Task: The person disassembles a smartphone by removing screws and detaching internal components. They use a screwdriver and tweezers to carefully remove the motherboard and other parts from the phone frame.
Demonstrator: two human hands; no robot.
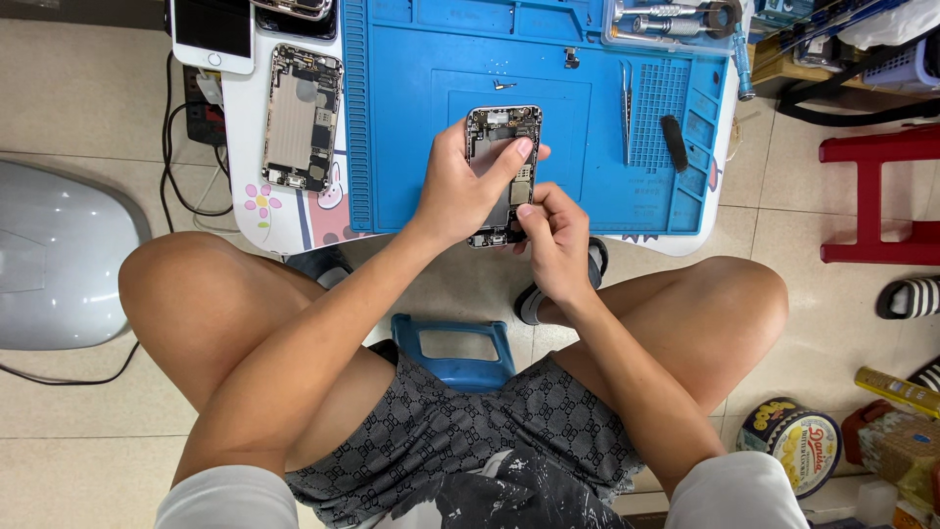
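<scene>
An opened phone body [503, 129] with bare internals lies over the blue work mat [411, 118], near its front edge. My left hand [465, 186] wraps around the phone's left side, with the thumb across its middle. My right hand [553, 240] pinches at the phone's lower right part with fingertips together. What the fingertips hold is too small to tell.
Tweezers [626, 110] and a black pry tool [673, 143] lie on the mat's right side. Another opened phone shell [300, 118] and a white phone [211, 34] sit at left. A red stool [876, 196], a round tin [801, 441] and a blue stool [457, 351] stand around my knees.
</scene>
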